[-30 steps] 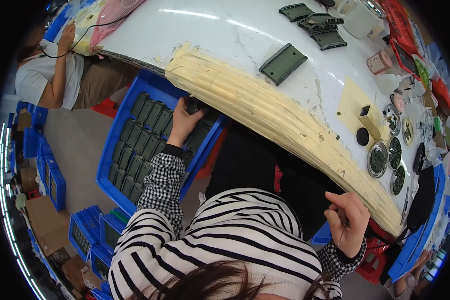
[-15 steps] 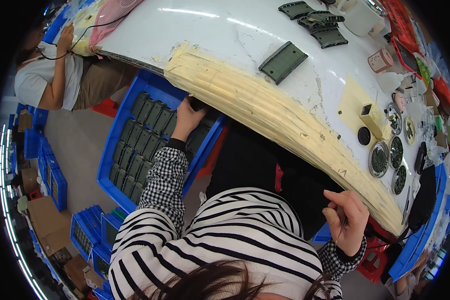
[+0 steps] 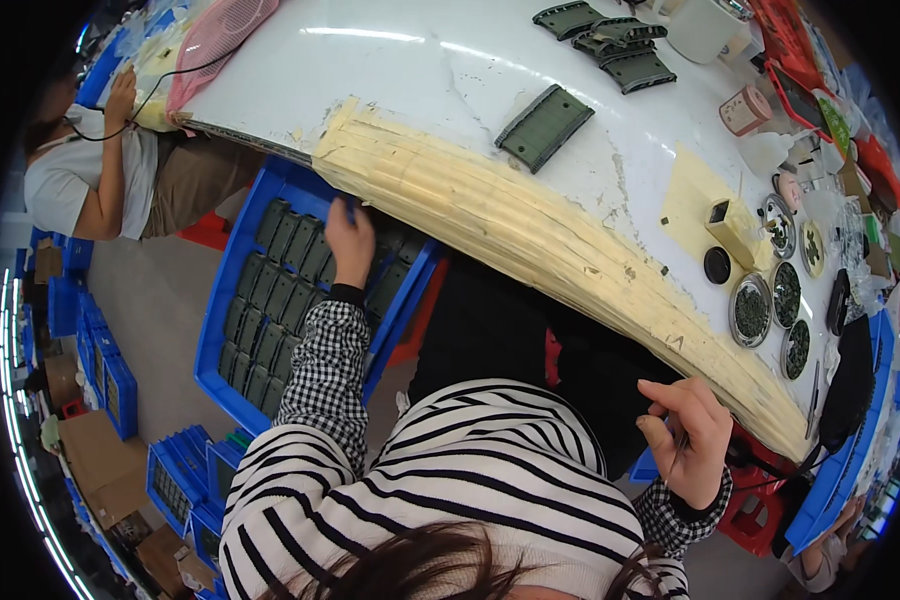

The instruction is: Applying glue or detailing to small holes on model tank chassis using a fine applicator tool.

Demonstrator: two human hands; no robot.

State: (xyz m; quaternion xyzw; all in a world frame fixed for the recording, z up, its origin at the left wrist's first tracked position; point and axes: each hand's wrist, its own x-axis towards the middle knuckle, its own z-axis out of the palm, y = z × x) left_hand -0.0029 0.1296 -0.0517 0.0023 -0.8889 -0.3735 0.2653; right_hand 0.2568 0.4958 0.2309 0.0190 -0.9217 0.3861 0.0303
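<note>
My left hand is over a blue tray filled with rows of dark green rectangular plates. Motion smears its fingers, so whether they hold a plate is unclear. At the right, off the table's padded edge, my right hand is raised with its fingers curled in. Something thin shows between thumb and palm, too small to name. On the white table lies a single green plate, apart from a loose pile of several similar plates farther back.
Yellowish tape padding lines the table's near edge. To the right stand round dishes of small dark parts, a yellow box and a pink tin. Another person sits at the left. Blue crates stand on the floor.
My left hand has moved left and slightly down, away from the table edge and over the tray's plates. A dark thing by its fingers earlier no longer shows. My right hand has barely moved.
</note>
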